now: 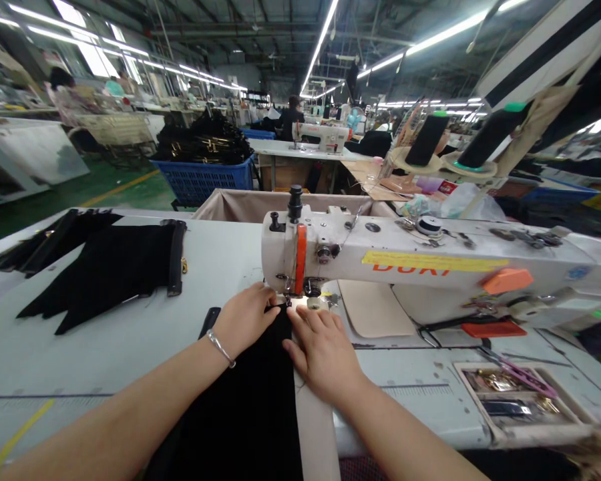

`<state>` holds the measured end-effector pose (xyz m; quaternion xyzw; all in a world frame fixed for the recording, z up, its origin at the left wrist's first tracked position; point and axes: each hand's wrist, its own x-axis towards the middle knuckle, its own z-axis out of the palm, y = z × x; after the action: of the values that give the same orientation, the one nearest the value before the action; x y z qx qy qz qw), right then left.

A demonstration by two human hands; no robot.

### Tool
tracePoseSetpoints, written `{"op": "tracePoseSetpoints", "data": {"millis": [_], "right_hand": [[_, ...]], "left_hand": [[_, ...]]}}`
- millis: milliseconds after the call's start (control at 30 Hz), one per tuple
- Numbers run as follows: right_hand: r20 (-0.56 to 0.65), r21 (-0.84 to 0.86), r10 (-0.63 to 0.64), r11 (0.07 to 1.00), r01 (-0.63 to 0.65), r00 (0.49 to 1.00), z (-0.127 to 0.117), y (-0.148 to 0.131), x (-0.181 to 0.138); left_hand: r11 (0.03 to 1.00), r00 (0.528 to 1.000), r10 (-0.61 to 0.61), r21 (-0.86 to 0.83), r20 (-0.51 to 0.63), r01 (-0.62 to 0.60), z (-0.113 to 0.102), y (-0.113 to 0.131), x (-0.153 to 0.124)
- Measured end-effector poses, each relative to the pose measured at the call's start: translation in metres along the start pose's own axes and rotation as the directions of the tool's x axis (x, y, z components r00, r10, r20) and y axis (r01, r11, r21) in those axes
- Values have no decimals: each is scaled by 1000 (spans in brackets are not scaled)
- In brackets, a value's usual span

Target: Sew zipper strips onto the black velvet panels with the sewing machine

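A long black fabric piece (250,401) lies under the head of a white sewing machine (340,240) and runs down toward me. My left hand (245,319), with a silver bangle on its wrist, is closed at the fabric's far end, thumb and fingers pinching its edge just left of the presser foot (289,300). Fingers forward and thumb apart, my right hand (325,351) lies flat along the fabric's right edge, close beside the foot. A dark strip (209,322) shows left of my left wrist. The fingertips partly hide the stitching spot.
More black pieces (125,267) with dark end strips lie on the table's left. At right, a tray (523,431) holds metal fittings, with purple-handled scissors (525,374) across it. Thread cones (428,140) stand behind the machine. A blue basket (205,180) heaped with black goods stands beyond.
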<state>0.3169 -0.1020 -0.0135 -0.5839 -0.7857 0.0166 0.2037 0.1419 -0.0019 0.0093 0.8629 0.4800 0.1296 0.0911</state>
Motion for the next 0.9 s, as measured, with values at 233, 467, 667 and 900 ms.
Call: {"op": "tracePoseSetpoints", "data": {"millis": [233, 467, 667, 900], "right_hand": [[-3, 41, -17, 999, 17, 1000, -1, 1, 0], [-15, 48, -13, 999, 14, 1000, -1, 0, 0], [-12, 44, 1, 999, -1, 1000, -2, -3, -1], [-18, 33, 24, 999, -24, 1000, 0, 1, 4]], "left_hand": [[929, 930, 367, -62, 1, -366, 6, -6, -34], [932, 930, 361, -49, 66, -358, 13, -15, -38], [924, 924, 379, -61, 52, -376, 11, -17, -36], [916, 916, 400, -44, 29, -398, 19, -23, -28]]}}
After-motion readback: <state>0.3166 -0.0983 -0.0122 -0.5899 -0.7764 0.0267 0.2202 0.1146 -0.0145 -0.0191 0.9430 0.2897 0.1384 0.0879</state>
